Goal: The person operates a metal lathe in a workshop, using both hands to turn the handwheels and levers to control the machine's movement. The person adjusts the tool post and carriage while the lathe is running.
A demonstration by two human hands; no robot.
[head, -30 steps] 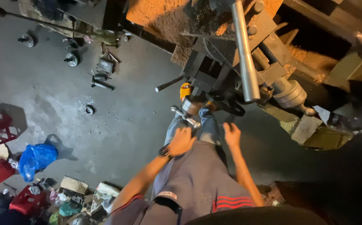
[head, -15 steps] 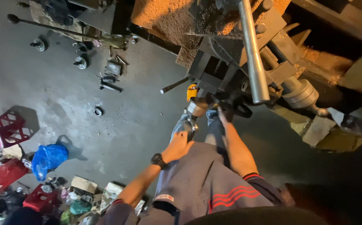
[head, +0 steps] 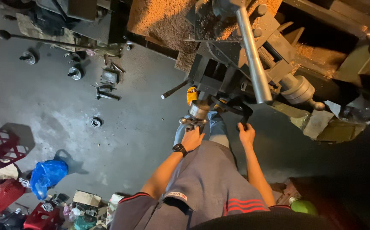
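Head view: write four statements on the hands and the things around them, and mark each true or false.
1. The left hand grips the silver crank handle. True.
2. The right hand holds the long steel bar. False: it grips the black handwheel below the bar.
3. A blue plastic bag lies on the floor. True.
4. The left wrist is bare. False: it wears a black watch.

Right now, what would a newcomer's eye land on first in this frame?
The long bright steel bar slants across the dark machine at top centre, with heaps of orange-brown shavings beside it. Below it, the left hand grips a chrome crank handle and the right hand holds a black handwheel. A blue plastic bag lies on the grey floor at lower left.
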